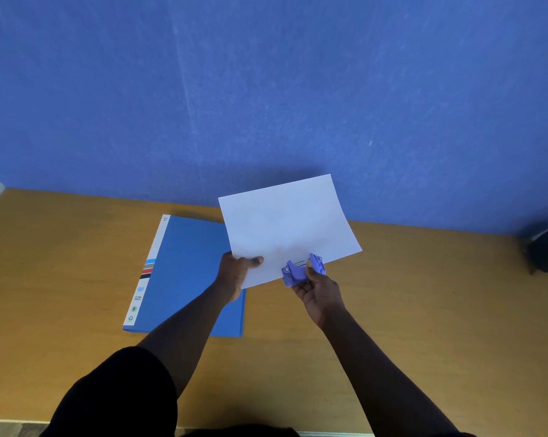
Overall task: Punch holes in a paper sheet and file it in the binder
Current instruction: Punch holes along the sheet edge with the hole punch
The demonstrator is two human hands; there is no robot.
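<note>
Both hands meet just below the frame's centre: the left hand [234,272] pinches the near left corner of the paper sheet [285,225], thumb on top and fingers beneath, holding it lifted off the table [424,310], while the right hand [318,290] is wrapped around the small purple hole punch [303,270], which straddles the sheet's near edge. This looks like the punching step — the edge is in the slot, though whether holes are already made cannot be told. Next comes a firm squeeze with the edge seated fully and squarely. Both forearms reach forward from the bottom of the frame. Left of centre, the blue binder [187,272] lies closed on the table, partly beneath the left forearm — filing is not yet begun.
</note>
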